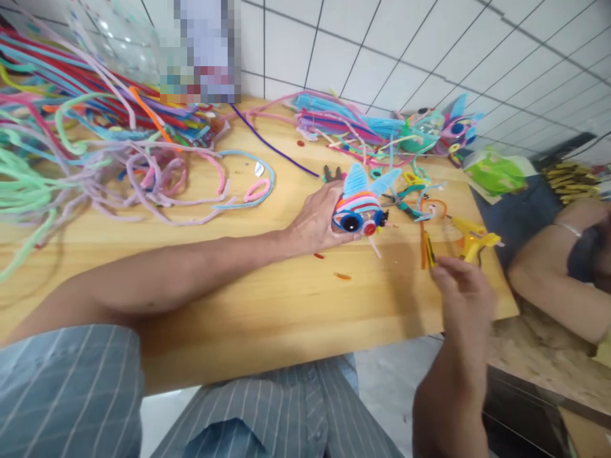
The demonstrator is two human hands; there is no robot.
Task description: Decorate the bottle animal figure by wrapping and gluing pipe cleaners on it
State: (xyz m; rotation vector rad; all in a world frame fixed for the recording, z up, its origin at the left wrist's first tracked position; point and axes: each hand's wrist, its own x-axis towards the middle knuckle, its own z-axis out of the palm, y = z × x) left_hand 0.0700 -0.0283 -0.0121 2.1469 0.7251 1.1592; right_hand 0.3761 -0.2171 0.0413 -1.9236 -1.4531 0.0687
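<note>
My left hand (317,219) grips a small pipe-cleaner figure (361,207) with blue ears, striped body, round blue eyes and a red nose, holding it just above the wooden table (267,299). My right hand (462,289) hovers at the table's right front edge, fingers loosely curled with nothing clearly in them, close to a yellow glue gun (472,240) and an orange and yellow stick (426,247).
Heaps of coloured pipe cleaners (86,140) cover the left and back of the table. Another finished figure (436,130) stands at the back right. Pliers (333,172) and small scraps lie nearby. Another person's arm (554,280) rests to the right.
</note>
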